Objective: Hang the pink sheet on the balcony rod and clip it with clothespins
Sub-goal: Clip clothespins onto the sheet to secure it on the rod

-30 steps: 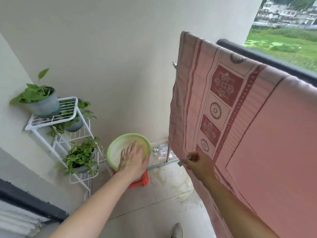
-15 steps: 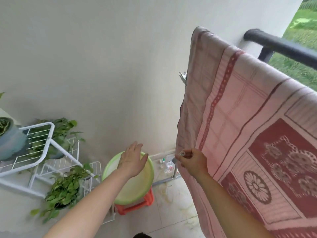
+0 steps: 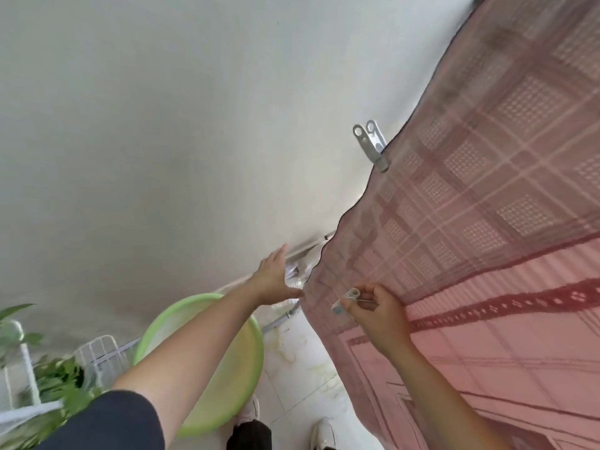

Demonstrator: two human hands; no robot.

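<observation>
The green basin [image 3: 207, 368] sat on the floor below the left forearm; its contents could not be told. Beside the basin, on its left, a white wire rack [image 3: 97, 352] carried leafy plants [image 3: 55, 388]. Past the basin, the left hand [image 3: 274, 277] was spread flat, fingertips just beside the hanging edge of the pink sheet [image 3: 487, 238]. To the right of the basin, the right hand [image 3: 376, 310] pinched a clothespin [image 3: 347, 298] against the sheet. Farther up, above the basin, a metal clothespin [image 3: 373, 147] gripped the sheet's edge near the wall [image 3: 162, 125].
</observation>
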